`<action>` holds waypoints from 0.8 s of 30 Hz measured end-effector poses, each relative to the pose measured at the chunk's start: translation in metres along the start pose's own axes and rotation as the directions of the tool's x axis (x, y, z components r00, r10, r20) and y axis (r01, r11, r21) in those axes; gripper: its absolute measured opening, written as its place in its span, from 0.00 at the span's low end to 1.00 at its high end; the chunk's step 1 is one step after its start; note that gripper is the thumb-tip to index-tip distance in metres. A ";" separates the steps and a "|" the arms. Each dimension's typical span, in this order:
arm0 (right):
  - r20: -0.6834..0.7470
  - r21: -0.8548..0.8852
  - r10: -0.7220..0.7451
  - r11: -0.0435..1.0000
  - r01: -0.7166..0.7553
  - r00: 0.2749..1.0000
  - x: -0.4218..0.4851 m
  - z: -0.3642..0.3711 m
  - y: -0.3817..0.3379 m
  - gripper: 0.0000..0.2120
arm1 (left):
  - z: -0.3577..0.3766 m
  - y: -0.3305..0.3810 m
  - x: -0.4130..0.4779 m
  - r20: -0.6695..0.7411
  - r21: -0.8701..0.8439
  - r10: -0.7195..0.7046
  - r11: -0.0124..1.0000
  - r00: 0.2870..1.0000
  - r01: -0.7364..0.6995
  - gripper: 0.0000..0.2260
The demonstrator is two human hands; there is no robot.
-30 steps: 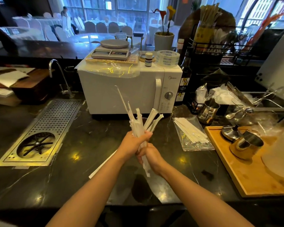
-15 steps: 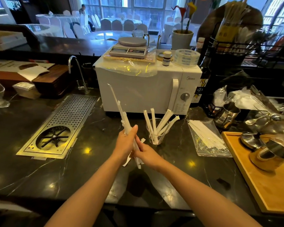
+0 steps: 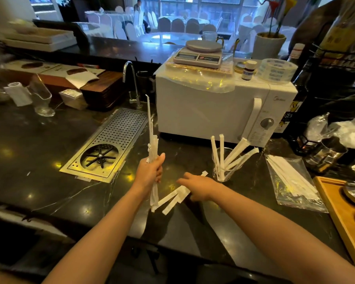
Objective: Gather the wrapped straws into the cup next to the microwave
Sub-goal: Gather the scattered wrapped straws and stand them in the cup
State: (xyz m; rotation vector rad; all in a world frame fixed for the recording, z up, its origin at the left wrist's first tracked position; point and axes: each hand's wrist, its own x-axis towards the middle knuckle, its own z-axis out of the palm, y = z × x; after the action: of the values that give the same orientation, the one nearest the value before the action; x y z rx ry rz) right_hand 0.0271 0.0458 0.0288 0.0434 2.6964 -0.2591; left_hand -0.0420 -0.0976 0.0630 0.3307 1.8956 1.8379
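The left hand has its fingers clenched round an upright bundle of wrapped straws. The right hand is spread flat, fingers loose, over loose straws lying on the dark table. The glass cup, already holding several straws, stands just before the microwave.

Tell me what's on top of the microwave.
On the microwave: a kitchen scale on crinkled clear plastic, a small bottle, a tape roll. Anything beneath the plastic is hidden.
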 end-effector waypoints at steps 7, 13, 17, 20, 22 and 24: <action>0.040 -0.269 -0.051 0.961 0.060 0.998 0.023 0.012 -0.010 0.24 | -0.016 0.000 -0.001 0.043 -0.043 -0.014 0.999 0.999 0.016 0.15; 0.070 -0.440 -0.045 0.895 0.072 0.996 0.027 0.008 -0.015 0.18 | -0.018 0.000 0.000 0.059 -0.033 -0.003 0.999 0.998 0.005 0.14; 0.084 -0.484 -0.050 0.871 0.085 0.995 0.029 0.012 -0.014 0.15 | -0.015 0.000 0.001 0.096 0.019 -0.001 1.000 0.995 -0.001 0.14; 0.087 -0.476 -0.066 0.874 0.099 0.994 0.027 0.015 -0.012 0.14 | -0.012 0.000 0.003 0.097 0.031 -0.001 1.000 0.995 -0.002 0.14; 0.084 -0.463 -0.081 0.879 0.111 0.993 0.024 0.016 -0.012 0.14 | -0.012 0.000 0.006 0.101 0.055 0.001 0.998 0.995 -0.006 0.13; 0.080 -0.432 -0.097 0.894 0.122 0.992 0.018 0.014 -0.012 0.14 | -0.012 0.001 0.009 0.107 0.071 -0.001 0.997 0.994 -0.006 0.13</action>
State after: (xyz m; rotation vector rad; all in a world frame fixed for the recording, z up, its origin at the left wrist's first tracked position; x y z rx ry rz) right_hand 0.0157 0.0314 0.0103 -0.2478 2.6382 0.3130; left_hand -0.0555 -0.1033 0.0619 0.4464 1.8912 1.7217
